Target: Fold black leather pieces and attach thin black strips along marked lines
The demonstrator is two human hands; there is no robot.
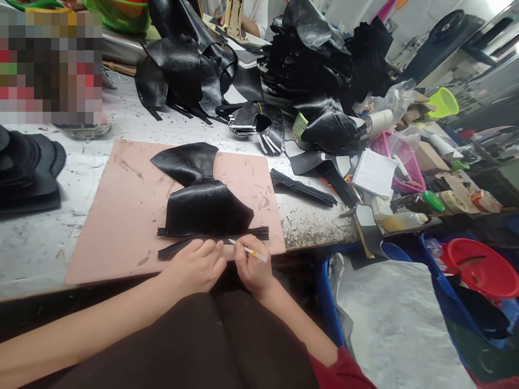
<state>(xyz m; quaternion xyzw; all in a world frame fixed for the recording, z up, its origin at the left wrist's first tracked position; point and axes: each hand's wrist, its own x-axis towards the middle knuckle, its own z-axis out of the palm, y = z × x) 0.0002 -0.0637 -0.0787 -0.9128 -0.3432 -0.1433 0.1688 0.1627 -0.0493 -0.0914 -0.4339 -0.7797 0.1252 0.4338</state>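
A black zipper [259, 233] lies across the near part of a pink board [97, 237], along the lower edge of a glossy black leather piece [203, 208]. My left hand [198, 263] is closed, its fingertips pressed at the zipper's near edge. A white pen with a yellow band [257, 255] is in the fingers of my right hand [252, 267], its tip pointing left at the zipper beside my left fingertips. Another zipper strip [172, 249] runs partly under my left hand. Farther back on the board rests a second black leather piece [190, 162], touching the first.
Stacked black pieces [28, 173] stand at the left. Behind the board are piles of black leather [308, 65] and a bundle of zippers [302, 187]. To the right sit a notebook [373, 173], a pink basket [413, 173] and blue bins below the table edge. Another person sits beyond.
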